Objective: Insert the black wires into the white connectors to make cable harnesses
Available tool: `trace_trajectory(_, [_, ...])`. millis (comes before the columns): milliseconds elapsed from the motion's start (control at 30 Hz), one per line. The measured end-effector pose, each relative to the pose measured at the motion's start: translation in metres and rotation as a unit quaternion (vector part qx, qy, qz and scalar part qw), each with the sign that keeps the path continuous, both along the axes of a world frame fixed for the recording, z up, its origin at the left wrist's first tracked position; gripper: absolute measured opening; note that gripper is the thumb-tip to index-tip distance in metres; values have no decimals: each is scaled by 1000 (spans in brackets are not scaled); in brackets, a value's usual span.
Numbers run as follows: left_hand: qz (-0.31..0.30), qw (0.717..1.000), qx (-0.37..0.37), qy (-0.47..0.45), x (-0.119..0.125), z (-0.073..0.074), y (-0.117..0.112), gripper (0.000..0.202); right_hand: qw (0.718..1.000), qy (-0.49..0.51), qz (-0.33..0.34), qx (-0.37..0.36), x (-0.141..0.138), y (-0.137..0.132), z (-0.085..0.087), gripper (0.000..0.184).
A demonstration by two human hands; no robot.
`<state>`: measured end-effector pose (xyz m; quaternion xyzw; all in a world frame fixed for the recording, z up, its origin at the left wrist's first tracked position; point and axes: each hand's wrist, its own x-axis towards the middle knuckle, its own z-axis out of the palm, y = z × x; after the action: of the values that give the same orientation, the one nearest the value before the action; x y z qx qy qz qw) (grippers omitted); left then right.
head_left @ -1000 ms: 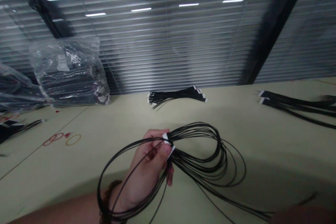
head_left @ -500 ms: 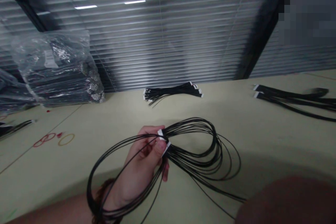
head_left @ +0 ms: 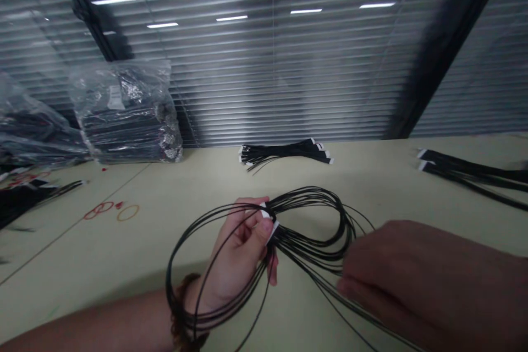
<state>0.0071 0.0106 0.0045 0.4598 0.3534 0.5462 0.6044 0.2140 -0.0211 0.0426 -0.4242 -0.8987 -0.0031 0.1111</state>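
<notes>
My left hand (head_left: 243,256) is closed on a bundle of thin black cables (head_left: 315,239), pinching it near its white connectors (head_left: 271,231) between thumb and fingers. The cables loop out to both sides of the grip, and the left loop hangs around my wrist. My right hand (head_left: 416,280) is at the right end of the loops with its fingers curled in on the cables. The back of that hand hides its fingertips. Several loose strands run down beneath it towards the bottom edge.
Behind my hands lies a flat bunch of black cables (head_left: 284,152) with white ends. More cables (head_left: 466,173) lie at the right. Clear plastic bags (head_left: 127,115) of cables stand at the back left, near rubber bands (head_left: 127,213). Window blinds (head_left: 330,66) rise behind the table (head_left: 198,176).
My right hand has come up from the lower right corner onto the right side of the cable loops. My left hand keeps its grip; the whole view has shifted slightly.
</notes>
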Motion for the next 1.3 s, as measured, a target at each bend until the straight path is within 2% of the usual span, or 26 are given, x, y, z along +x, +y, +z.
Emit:
trace_trajectory(100, [-15, 1000, 6, -3, 0, 4, -3, 19, 999, -15, 9, -39, -22, 6, 2, 27])
trace_trajectory(233, [-33, 999, 26, -3, -2, 5, -7, 17, 994, 82, -4, -70, -40, 9, -8, 19])
trace_trajectory(333, [-43, 999, 33, 8, -3, 2, -7, 16, 993, 113, 8, -30, -44, 10, -12, 23])
trace_trajectory(500, [-60, 997, 38, 16, -2, -2, -6, 22, 994, 87, 34, 57, -45, 11, -14, 18])
trace_trajectory(833, [-58, 998, 21, 17, -2, -1, -7, 16, 988, 69, 65, 125, -45, 11, -11, 18])
trace_trajectory(1000, [-52, 998, 33, 27, -2, -1, -5, 20, 993, 111, -26, 9, -36, 15, 2, 16])
trace_trajectory(1167, [-49, 998, 25, 33, -2, 1, -6, 21, 989, 92, -9, -114, -30, 20, 16, 21])
trace_trajectory(1300, [-60, 997, 26, 40, -2, 0, -7, 23, 987, 90, -39, -126, -36, 16, 13, 20])
